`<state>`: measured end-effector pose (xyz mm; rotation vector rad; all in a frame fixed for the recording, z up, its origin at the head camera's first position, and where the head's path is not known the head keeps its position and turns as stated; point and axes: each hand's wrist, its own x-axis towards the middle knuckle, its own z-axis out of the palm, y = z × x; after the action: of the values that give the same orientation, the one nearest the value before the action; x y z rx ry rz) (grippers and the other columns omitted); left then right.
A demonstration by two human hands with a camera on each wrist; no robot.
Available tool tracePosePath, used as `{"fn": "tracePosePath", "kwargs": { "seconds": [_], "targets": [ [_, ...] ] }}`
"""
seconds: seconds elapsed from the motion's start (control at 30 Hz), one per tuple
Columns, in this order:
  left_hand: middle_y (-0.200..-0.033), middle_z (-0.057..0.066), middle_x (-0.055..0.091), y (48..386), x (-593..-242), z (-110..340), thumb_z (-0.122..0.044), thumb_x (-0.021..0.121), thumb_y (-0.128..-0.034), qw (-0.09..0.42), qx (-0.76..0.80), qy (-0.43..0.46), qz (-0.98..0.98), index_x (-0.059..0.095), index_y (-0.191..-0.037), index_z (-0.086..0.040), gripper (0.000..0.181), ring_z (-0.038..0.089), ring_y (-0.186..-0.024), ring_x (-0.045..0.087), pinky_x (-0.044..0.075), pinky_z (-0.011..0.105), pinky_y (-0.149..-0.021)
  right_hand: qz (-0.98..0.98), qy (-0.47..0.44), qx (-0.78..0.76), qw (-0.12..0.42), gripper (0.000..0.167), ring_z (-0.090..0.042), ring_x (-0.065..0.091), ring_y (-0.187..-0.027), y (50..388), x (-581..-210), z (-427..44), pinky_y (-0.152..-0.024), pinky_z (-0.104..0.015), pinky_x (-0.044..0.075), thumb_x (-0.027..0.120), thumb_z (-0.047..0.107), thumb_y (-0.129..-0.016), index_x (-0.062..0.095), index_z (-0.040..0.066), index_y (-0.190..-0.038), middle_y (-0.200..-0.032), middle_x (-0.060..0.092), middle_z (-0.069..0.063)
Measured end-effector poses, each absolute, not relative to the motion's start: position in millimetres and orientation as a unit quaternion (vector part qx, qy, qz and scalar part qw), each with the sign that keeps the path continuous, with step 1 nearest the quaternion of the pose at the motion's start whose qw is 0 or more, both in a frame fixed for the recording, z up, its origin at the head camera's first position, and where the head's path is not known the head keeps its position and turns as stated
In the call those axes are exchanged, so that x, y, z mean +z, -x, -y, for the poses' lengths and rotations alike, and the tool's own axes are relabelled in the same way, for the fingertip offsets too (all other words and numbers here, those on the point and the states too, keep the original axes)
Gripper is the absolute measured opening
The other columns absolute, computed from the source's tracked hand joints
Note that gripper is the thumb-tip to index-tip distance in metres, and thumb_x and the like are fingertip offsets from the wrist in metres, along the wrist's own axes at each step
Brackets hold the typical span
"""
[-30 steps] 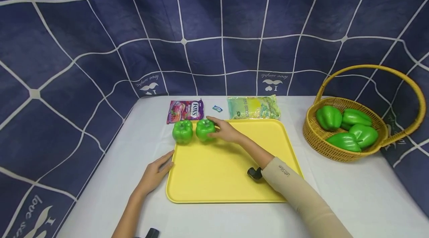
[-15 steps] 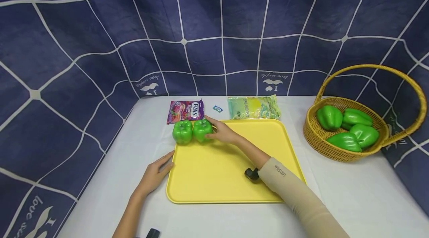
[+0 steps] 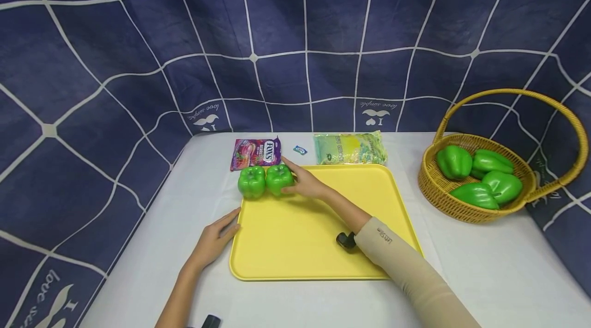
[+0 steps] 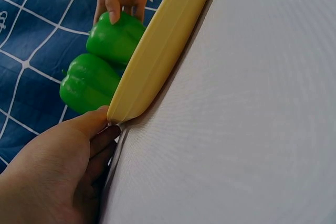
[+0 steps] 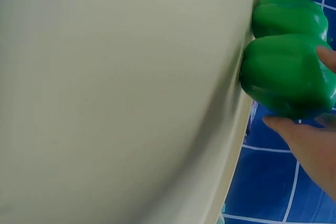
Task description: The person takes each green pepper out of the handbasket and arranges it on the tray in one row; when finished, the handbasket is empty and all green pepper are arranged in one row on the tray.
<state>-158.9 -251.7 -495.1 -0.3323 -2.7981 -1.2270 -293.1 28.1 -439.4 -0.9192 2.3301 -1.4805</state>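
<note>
Two green bell peppers stand side by side in the far left corner of a yellow tray point(image 3: 295, 235). My right hand point(image 3: 308, 182) holds the right-hand pepper point(image 3: 278, 179), its thumb at the near side and its fingers around the far right side. The left-hand pepper point(image 3: 252, 182) sits against it. In the right wrist view, the thumb and a fingertip of that hand are around the held pepper point(image 5: 286, 77). My left hand point(image 3: 213, 238) rests on the white table with extended fingertips touching the tray's left edge. The left wrist view shows these fingertips at the tray rim point(image 4: 142, 93).
A wicker basket point(image 3: 429, 184) with several green bell peppers stands at the right. Behind the tray lie a purple candy bag point(image 3: 256, 153), a small blue wrapped piece point(image 3: 300, 150) and a green-yellow packet point(image 3: 351, 148). A blue gridded cloth point(image 3: 295, 76) hangs at the back.
My right hand has shifted the right-hand pepper a little to the left, until it meets the other. Its thumb has since slid slightly down. The left hand has stayed put.
</note>
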Motion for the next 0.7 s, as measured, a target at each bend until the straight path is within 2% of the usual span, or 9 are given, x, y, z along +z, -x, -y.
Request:
{"fn": "tracePosePath", "kwargs": {
  "seconds": [0.17,0.33,0.43,0.57,0.7],
  "targets": [
    [-0.14,0.007,0.043,159,-495,252,-0.037,0.051,-0.0948,0.034,-0.397,0.108,0.911,0.043,-0.139,-0.017,0.049,0.029,-0.128,0.038,0.031,0.048,-0.106,-0.812,0.321,-0.478,0.094,0.095,-0.029,0.025,-0.135,292,-439,-36,-0.108,-0.041,0.028,0.075,0.012,-0.078,0.012,0.013,-0.149,-0.153,0.015,-0.008],
    [-0.14,0.006,0.043,159,-495,251,-0.037,0.051,-0.0947,0.031,-0.397,0.104,0.912,0.043,-0.139,-0.018,0.049,0.029,-0.128,0.038,0.031,0.048,-0.106,-0.831,0.327,-0.447,0.059,0.087,-0.032,0.027,-0.133,284,-431,-61,-0.107,-0.049,0.029,0.072,0.017,-0.081,0.018,0.012,-0.148,-0.151,0.02,-0.009],
    [-0.14,0.005,0.043,159,-494,250,-0.038,0.051,-0.0945,0.027,-0.396,0.1,0.912,0.042,-0.139,-0.019,0.049,0.029,-0.128,0.038,0.03,0.049,-0.106,-0.835,0.325,-0.442,0.043,0.08,-0.034,0.028,-0.132,268,-410,-83,-0.107,-0.051,0.028,0.069,0.012,-0.084,0.02,0.009,-0.147,-0.149,0.023,-0.014],
    [-0.14,0.006,0.043,160,-495,250,-0.038,0.05,-0.0946,0.025,-0.393,0.095,0.914,0.042,-0.139,-0.018,0.05,0.029,-0.129,0.038,0.03,0.049,-0.106,-0.829,0.318,-0.459,0.033,0.073,-0.04,0.026,-0.131,248,-382,-118,-0.107,-0.054,0.025,0.065,0.003,-0.085,0.021,-0.002,-0.144,-0.147,0.023,-0.023],
    [-0.14,0.005,0.043,160,-495,250,-0.038,0.051,-0.0945,0.025,-0.39,0.092,0.916,0.042,-0.139,-0.019,0.05,0.029,-0.129,0.038,0.03,0.049,-0.106,-0.837,0.305,-0.455,-0.002,0.069,-0.043,0.026,-0.13,240,-376,-157,-0.106,-0.056,0.025,0.064,0.0,-0.085,0.025,-0.008,-0.141,-0.143,0.027,-0.027]
  ]
}}
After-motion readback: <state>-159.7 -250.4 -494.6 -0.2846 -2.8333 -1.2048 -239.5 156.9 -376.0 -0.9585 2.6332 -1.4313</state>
